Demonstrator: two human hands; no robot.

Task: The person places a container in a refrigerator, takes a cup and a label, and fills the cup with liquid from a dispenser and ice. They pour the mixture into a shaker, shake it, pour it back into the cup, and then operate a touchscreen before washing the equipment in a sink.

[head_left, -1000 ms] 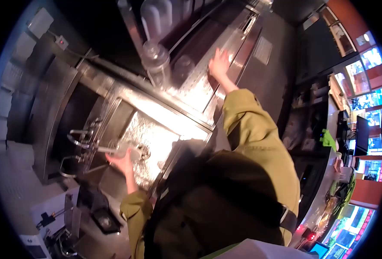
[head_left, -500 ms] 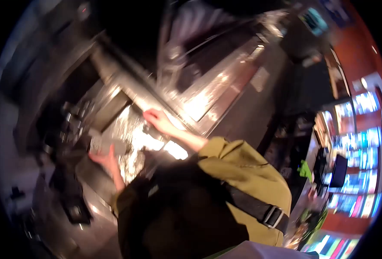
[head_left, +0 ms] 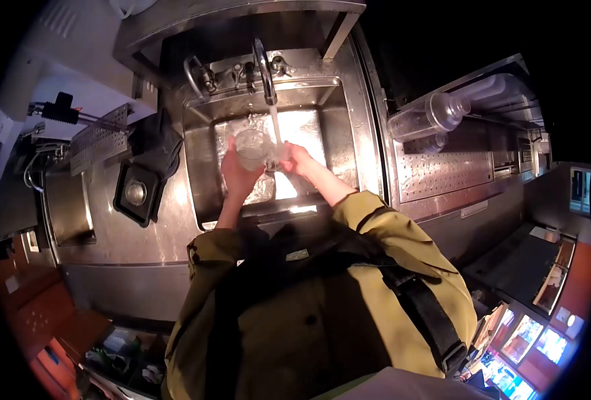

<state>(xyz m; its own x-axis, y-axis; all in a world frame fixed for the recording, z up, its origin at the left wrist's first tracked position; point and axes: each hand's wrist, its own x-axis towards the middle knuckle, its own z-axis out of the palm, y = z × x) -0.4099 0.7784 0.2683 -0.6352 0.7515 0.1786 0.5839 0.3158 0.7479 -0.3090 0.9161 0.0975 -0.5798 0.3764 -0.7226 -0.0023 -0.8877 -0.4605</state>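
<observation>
Both of my hands are over a stainless steel sink (head_left: 339, 143). My left hand (head_left: 237, 175) is wrapped round a clear container (head_left: 252, 148), its round opening facing up. Beside it on the right, my right hand (head_left: 296, 160) has its fingers bent round a small clear item (head_left: 279, 152) that I cannot make out, under the water stream. Water runs down from the chrome faucet (head_left: 264, 70) between and beside the hands. The sink's bottom is wet and shines strongly.
Left of the sink, a black tray (head_left: 137, 193) with a round metal piece lies on the steel counter (head_left: 115, 247). A clear plastic bottle-like container (head_left: 429, 119) lies at the right, by a perforated drain board (head_left: 442, 167). A metal shelf (head_left: 242, 15) spans the back.
The view has turned and sharpened, with the sink now upright ahead. My left hand, spread before, now holds the clear container, and both hands are closer together beneath running water.
</observation>
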